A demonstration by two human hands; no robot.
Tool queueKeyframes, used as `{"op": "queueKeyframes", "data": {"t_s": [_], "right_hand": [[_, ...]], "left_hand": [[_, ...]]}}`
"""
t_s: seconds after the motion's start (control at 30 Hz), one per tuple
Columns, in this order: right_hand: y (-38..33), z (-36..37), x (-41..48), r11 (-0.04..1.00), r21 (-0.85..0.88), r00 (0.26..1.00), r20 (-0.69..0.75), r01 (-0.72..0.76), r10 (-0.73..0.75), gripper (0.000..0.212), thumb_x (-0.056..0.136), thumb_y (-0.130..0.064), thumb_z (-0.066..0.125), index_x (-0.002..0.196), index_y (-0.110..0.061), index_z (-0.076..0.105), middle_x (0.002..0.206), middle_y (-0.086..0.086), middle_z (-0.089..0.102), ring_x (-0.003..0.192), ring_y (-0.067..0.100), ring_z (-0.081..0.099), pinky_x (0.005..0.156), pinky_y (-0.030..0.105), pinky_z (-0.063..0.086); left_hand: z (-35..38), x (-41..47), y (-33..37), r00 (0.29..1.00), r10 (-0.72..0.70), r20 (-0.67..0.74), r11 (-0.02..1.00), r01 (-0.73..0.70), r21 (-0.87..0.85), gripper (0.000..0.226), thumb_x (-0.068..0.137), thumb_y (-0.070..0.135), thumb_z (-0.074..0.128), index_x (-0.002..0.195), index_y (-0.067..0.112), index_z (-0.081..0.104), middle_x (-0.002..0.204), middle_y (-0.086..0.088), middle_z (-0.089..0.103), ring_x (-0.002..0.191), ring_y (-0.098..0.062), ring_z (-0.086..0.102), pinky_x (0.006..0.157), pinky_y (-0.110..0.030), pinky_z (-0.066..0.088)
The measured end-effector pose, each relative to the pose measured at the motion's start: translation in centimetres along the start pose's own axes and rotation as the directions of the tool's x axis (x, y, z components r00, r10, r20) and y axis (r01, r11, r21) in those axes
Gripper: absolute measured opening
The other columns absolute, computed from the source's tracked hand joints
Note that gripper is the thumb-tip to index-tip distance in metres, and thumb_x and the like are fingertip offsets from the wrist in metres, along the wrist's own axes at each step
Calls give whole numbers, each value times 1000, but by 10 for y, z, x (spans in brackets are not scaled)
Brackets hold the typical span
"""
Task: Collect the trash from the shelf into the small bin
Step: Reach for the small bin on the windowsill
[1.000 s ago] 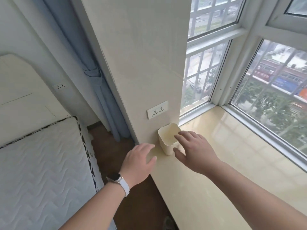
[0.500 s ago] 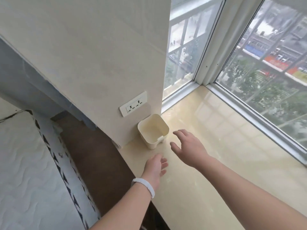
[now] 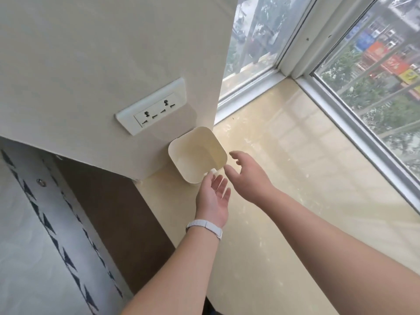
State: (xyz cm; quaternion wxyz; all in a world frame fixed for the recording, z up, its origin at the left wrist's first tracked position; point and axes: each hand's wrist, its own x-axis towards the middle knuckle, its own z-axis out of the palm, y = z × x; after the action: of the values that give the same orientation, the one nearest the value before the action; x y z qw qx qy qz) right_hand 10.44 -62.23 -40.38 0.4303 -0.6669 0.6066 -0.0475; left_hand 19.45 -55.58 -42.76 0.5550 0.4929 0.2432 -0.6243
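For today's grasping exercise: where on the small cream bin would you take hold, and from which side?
Grip the small bin by its near rim, coming from the open sill side. It stands upright and open-topped, its far side against the wall. Both the left hand and right hand are open beside it.

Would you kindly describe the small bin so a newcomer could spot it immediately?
Find the beige wall pillar beside the window. Below its white socket plate, on the glossy sill, stands the small bin: a cream, square, open-topped tub, the only container there.

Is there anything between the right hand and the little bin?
No. In the head view only bare sill shows between the right hand and the small bin; the open fingers reach close to its rim.
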Motion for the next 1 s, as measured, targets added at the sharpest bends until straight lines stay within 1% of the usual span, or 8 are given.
{"op": "queueKeyframes", "data": {"t_s": [0.13, 0.3, 0.43, 0.53, 0.7, 0.8, 0.9, 1.0], "right_hand": [[2, 9, 18, 998, 57, 1000, 8, -30, 30, 49, 96, -36, 52, 143, -24, 45, 144, -7, 50, 127, 12, 49, 103, 36, 42], [5, 17, 24, 986, 155, 998, 30, -59, 55, 46, 95, -35, 52, 139, -24, 48, 137, -7, 55, 121, 12, 54, 100, 40, 47], [9, 19, 13, 979, 195, 998, 44, -60, 52, 47, 95, -37, 53, 140, -25, 47, 137, -10, 54, 119, 10, 54, 100, 41, 48], [11, 16, 6, 973, 224, 998, 38, -55, 47, 45, 96, -36, 53, 140, -25, 48, 137, -10, 53, 118, 11, 54, 99, 40, 48], [19, 9, -2, 966, 246, 997, 28, -77, 72, 45, 96, -36, 52, 139, -24, 48, 134, -11, 56, 117, 12, 55, 98, 39, 49], [24, 7, -9, 965, 247, 996, 36, -83, 77, 46, 96, -36, 53, 140, -24, 47, 135, -10, 55, 119, 13, 55, 97, 37, 48], [27, 2, -18, 966, 243, 996, 32, -85, 79, 47, 97, -35, 52, 142, -24, 46, 135, -10, 54, 117, 11, 54, 94, 33, 47], [26, -8, -32, 961, 258, 995, 37, -97, 90, 46, 97, -36, 52, 141, -26, 46, 131, -13, 52, 116, 10, 53, 90, 40, 52]], "left_hand": [[2, 14, -3, 999, 22, -39, 998, -24, -55, 19, 96, 28, 62, 107, 13, 65, 117, -5, 66, 107, -19, 65, 89, -33, 52], [1, 14, -5, 995, 60, -81, 997, -63, -44, 20, 95, 27, 63, 109, 14, 66, 110, -3, 66, 102, -17, 66, 84, -30, 52], [-12, 3, -13, 982, 107, -157, 988, -88, 123, 19, 94, 29, 63, 108, 16, 67, 108, -2, 69, 103, -17, 68, 83, -31, 50], [-27, -7, -17, 970, 164, -182, 959, -114, 259, 12, 94, 29, 64, 99, 19, 68, 103, 0, 69, 104, -17, 68, 84, -32, 49], [-55, -21, -15, 947, 293, -129, 873, -210, 441, 9, 93, 21, 64, 100, 18, 69, 98, 10, 74, 99, -9, 67, 79, -25, 47], [-66, -24, -7, 940, 334, -71, 804, -245, 541, 17, 89, 20, 69, 105, 13, 71, 100, 7, 76, 98, -11, 68, 79, -26, 47], [-71, -30, 6, 926, 379, 1, 696, -285, 659, 11, 89, 18, 68, 97, 12, 71, 93, 4, 74, 89, -15, 65, 76, -28, 47], [-70, -47, 21, 921, 375, 107, 556, -316, 769, 13, 92, 19, 66, 101, 11, 70, 97, 3, 75, 86, -8, 67, 72, -23, 46]]}}
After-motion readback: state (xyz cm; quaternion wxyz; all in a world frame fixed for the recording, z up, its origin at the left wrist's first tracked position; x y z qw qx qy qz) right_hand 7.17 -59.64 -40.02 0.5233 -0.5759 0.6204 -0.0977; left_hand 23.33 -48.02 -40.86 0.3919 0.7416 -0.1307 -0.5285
